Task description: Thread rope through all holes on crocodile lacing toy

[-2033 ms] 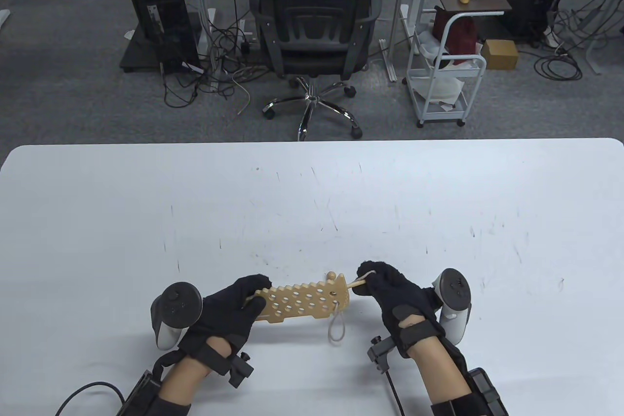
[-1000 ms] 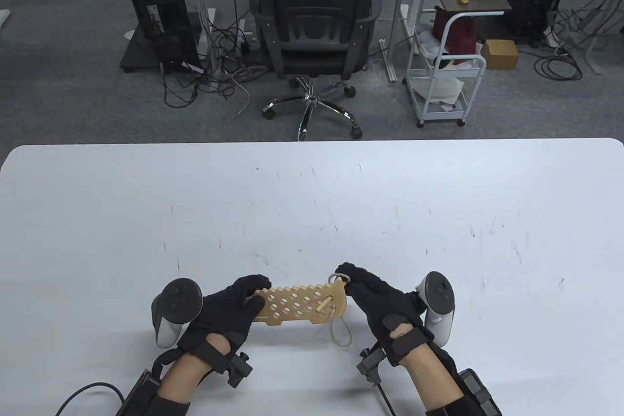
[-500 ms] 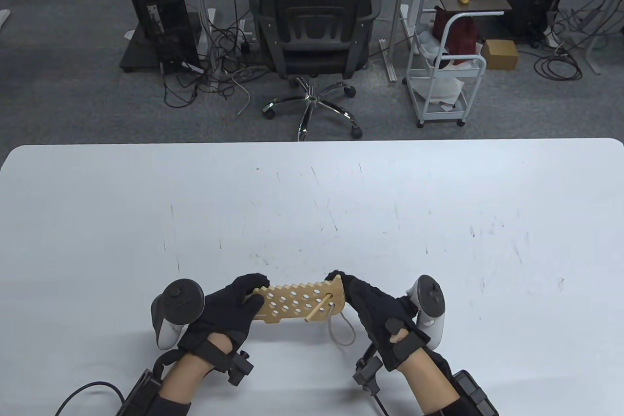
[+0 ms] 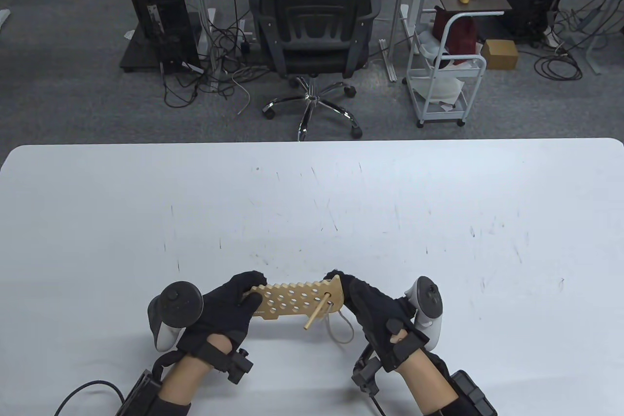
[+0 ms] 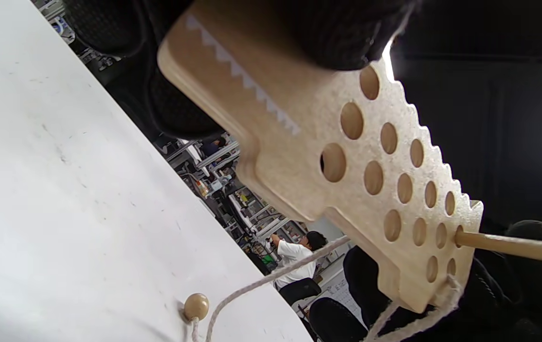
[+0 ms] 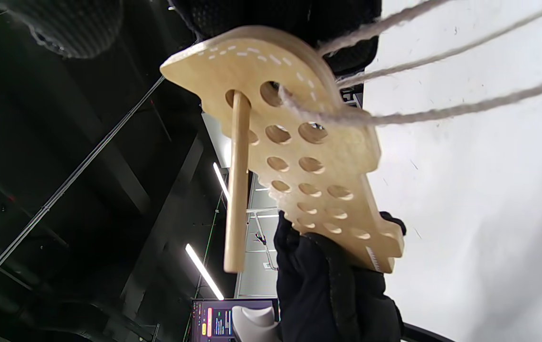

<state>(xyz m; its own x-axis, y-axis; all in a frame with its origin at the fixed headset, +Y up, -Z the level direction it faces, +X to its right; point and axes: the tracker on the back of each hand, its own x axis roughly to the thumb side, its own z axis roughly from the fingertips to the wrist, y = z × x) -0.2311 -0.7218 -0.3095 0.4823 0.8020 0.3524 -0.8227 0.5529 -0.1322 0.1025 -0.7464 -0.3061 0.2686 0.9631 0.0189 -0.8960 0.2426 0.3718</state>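
The wooden crocodile board (image 4: 292,300), full of holes, is held just above the table near its front edge. My left hand (image 4: 243,298) grips its left end. The fingers of my right hand (image 4: 347,288) curl round the right end and reach behind the board. A wooden needle stick (image 4: 317,313) pokes out of a hole near that end, towards me. The pale rope (image 4: 341,330) hangs in a loop below the board. In the left wrist view the board (image 5: 309,156), stick (image 5: 513,247), rope (image 5: 271,280) and its bead (image 5: 196,306) on the table show. The right wrist view has the board (image 6: 328,190) and stick (image 6: 236,180).
The white table (image 4: 312,201) stretches wide beyond the hands. A black office chair (image 4: 312,26) and a white cart (image 4: 446,74) stand on the floor past its far edge.
My right hand went from pulling the rope at the right to the board's right end. The needle stick has come through a hole and slid further out towards me. The left hand has barely moved.
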